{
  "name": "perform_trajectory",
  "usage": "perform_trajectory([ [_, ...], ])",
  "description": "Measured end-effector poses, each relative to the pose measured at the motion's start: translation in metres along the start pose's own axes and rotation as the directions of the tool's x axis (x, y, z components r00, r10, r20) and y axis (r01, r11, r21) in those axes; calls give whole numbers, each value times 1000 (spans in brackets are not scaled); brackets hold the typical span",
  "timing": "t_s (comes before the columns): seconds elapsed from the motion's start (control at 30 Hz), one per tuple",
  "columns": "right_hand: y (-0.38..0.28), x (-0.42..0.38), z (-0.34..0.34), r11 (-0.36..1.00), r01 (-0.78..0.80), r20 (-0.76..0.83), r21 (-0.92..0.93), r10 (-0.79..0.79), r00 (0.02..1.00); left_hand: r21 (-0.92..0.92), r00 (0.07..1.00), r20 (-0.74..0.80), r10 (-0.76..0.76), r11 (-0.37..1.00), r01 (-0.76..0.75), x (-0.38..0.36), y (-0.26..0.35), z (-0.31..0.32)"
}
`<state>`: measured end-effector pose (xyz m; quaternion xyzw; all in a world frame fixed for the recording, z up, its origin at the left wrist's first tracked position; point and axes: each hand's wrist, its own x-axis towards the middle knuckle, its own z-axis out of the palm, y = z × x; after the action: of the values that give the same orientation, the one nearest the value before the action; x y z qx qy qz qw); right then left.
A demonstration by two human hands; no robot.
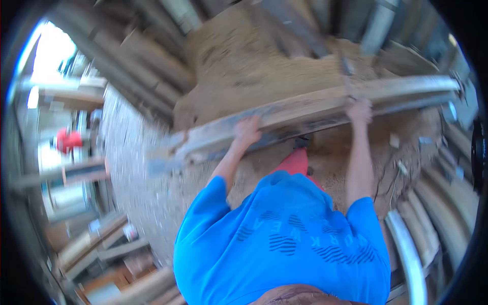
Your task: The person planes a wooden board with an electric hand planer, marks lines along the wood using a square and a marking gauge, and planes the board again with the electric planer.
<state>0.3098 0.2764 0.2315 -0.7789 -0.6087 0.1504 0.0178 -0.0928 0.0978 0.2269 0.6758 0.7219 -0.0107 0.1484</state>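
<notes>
A long, weathered wooden beam [305,109] lies across in front of me, sloping up to the right. My left hand [248,130] is on the beam left of its middle, its fingers curled over the wood. Further right, my right hand [359,110] is closed in a fist at the beam. From that fist a thin tool [347,67] with a narrow, metallic-looking part stands out past the beam's far edge. Motion blur hides what kind of tool it is. Beneath the beam, the wearer's red-clad leg [295,161] shows in part.
Brown dirt or sawdust [254,66] is heaped beyond the beam. Stacked timber [147,61] stands at the upper left, with more long planks [442,198] at the right. Pale boards [96,239] lie lower left. A red shape [68,141] shows far left.
</notes>
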Motion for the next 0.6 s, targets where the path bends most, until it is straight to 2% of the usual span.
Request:
perform_trajectory([
  [0.03,0,3,-1,998,9,26,-62,-8,1000,-28,990,-144,-4,1000,-1,-1,-1,12],
  [0.07,-6,-2,-5,997,11,-27,-75,-13,1000,-40,971,-240,16,999,-26,-6,-2,16],
  [0.13,5,12,8,989,33,-36,-141,-38,999,-35,935,-355,-6,999,-7,-17,6,10],
  [0.2,-4,4,-1,993,-112,-84,-34,109,990,-57,931,-365,-17,998,-5,-19,9,8],
  [0.3,-26,-9,-12,985,-170,11,14,170,985,-81,936,-352,-10,996,-20,-18,4,9],
  [0.43,-60,-26,18,992,-120,19,-29,121,992,-109,957,-289,-3,994,-29,-12,-3,8],
  [0.53,-107,-71,33,993,-67,-69,-93,60,996,-122,950,-306,57,988,-99,-7,-12,9],
  [0.6,-126,-88,51,990,5,-61,-143,-14,998,-150,977,-200,74,983,-105,-2,-28,14],
])
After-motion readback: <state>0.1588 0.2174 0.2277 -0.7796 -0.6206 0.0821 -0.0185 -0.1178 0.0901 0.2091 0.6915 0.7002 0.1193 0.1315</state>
